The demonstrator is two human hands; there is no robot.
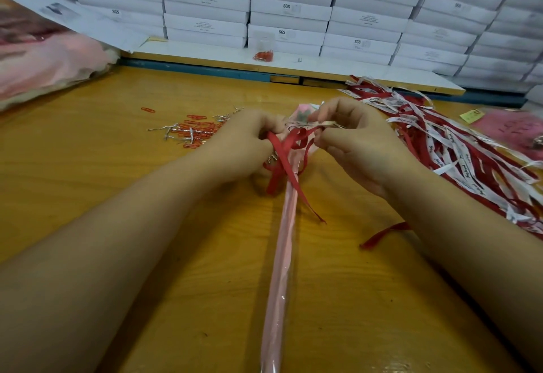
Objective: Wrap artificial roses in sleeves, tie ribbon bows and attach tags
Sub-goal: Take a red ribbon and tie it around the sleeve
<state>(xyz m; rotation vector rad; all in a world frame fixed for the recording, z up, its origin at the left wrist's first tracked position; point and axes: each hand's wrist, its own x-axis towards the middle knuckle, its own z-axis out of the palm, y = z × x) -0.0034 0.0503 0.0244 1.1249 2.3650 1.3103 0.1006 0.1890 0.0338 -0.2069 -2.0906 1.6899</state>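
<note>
I have both hands meeting over the middle of the yellow wooden table [111,202]. My left hand [244,141] has its fingers curled in and pinches the red ribbon [286,152] at the near side of the knot area. My right hand [354,144] faces it with thumb and fingertips closed on the ribbon's other loop, along with a pale strip that runs across between the two hands. I cannot tell exactly how that strip is threaded.

The ribbon wraps around the sleeved rose [280,258], which lies on the table. Its long pink stem in clear wrap points back toward me, and the wide end is tucked under my hands. Two loose ribbon tails hang down across the stem.

Left of my hands lies a scatter of red paper clips [195,131] mixed with silvery ties. To the right a heap of red and white ribbons [458,152] spreads out, with a yellow note [471,115] beyond it. White boxes [293,8] are stacked along the back.
</note>
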